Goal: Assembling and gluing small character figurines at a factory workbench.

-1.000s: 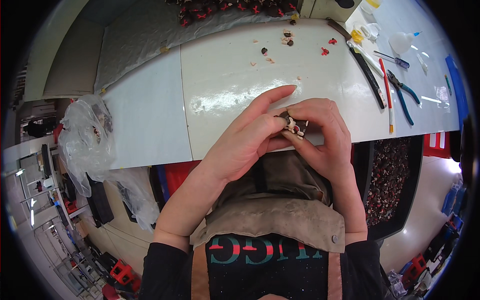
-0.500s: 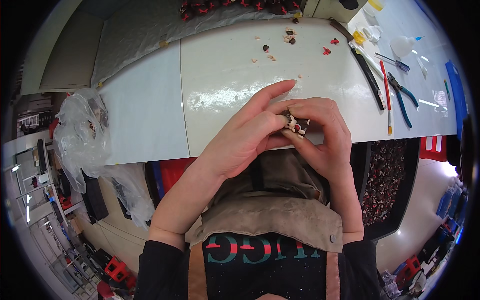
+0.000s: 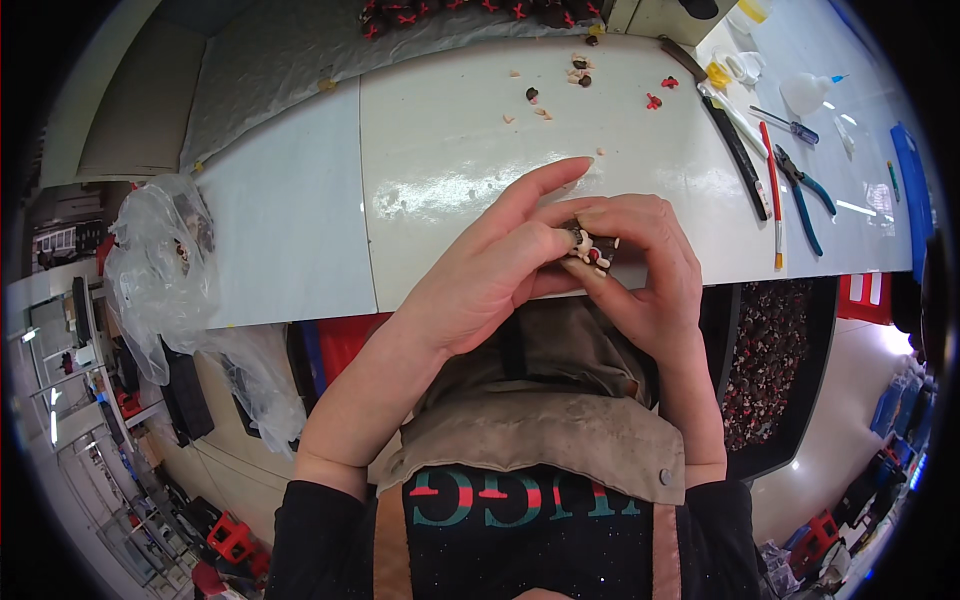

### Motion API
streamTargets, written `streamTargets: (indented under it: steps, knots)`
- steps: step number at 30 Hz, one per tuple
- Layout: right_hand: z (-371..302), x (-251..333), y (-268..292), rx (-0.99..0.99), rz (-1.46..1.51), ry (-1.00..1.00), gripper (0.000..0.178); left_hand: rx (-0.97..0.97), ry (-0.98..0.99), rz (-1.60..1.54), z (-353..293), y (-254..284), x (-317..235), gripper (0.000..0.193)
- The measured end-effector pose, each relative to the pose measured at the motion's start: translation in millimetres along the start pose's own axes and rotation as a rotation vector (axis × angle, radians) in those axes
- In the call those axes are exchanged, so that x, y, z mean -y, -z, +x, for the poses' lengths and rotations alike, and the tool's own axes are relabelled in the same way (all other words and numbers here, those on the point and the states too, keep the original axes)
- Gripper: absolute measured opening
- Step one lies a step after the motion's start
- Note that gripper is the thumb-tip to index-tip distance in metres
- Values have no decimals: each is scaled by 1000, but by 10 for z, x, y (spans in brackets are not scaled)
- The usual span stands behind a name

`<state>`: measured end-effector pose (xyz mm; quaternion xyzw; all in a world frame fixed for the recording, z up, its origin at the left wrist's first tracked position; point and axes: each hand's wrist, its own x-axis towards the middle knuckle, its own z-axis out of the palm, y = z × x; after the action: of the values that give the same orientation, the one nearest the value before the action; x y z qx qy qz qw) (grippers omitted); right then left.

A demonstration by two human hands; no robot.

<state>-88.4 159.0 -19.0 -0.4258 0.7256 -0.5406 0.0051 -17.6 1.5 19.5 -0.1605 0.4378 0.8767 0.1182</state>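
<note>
A small dark-brown figurine (image 3: 594, 250) with cream and red parts is held between my two hands, just over the front edge of the white table. My left hand (image 3: 505, 250) presses its thumb against the figurine's left side, while its index finger stretches out past it. The fingers and thumb of my right hand (image 3: 655, 260) pinch the figurine from the right. Fingers cover much of it, so its full shape stays hidden. Farther back on the table (image 3: 440, 150) lie small brown and cream pieces (image 3: 580, 72) and two red pieces (image 3: 654, 101).
At the right lie a black-handled tool (image 3: 738, 150), a red brush (image 3: 774, 190), teal-handled pliers (image 3: 803, 195), a screwdriver (image 3: 790, 124) and a squeeze bottle (image 3: 808, 95). A black tray (image 3: 822, 370) of small parts sits below the table's right side. Clear plastic bags (image 3: 165, 260) hang at the left.
</note>
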Motion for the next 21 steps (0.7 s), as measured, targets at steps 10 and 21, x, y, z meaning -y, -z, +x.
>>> streamTargets:
  steps: [10,21]
  knots:
    - [6,-17,37,6,-9,1,36,2,5,-6,26,-21,2,56]
    - [15,4,17,-89,39,-46,37,13,5,-9,46,-50,8,56]
